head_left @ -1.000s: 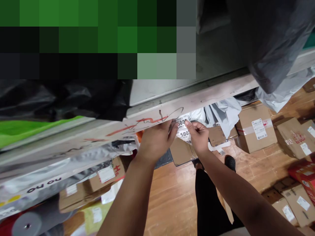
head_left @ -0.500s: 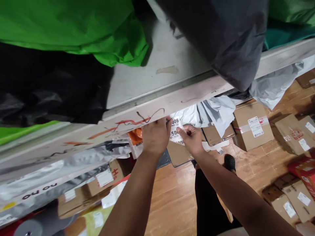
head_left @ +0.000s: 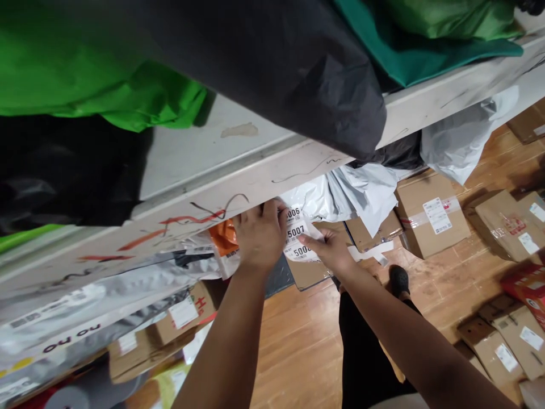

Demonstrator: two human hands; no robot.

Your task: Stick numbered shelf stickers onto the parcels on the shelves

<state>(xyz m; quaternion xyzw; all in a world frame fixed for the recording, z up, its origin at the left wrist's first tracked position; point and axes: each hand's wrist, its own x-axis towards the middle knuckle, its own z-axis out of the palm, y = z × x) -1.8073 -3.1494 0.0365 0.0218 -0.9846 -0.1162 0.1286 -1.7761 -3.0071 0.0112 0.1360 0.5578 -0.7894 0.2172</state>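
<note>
My left hand (head_left: 259, 234) and my right hand (head_left: 333, 250) both pinch a white strip of numbered stickers (head_left: 298, 234) just below the front edge of a white shelf (head_left: 238, 190). The strip shows numbers that start with 500. My left hand's fingers curl round its upper left part. My right hand's thumb and forefinger nip its lower right edge. An orange packet (head_left: 225, 238) lies right beside my left hand.
Green (head_left: 97, 85), black (head_left: 272, 62) and teal (head_left: 409, 51) mail bags lie on the shelf above. Grey poly bags (head_left: 366, 190) hang under it. Several taped cardboard boxes (head_left: 430, 218) sit on the wooden floor at right. My dark trouser leg and shoe (head_left: 398, 280) stand below.
The view has tilted, so shelf and hands sit lower and further left. More of the sticker strip shows between my hands. Both hands keep hold of it.
</note>
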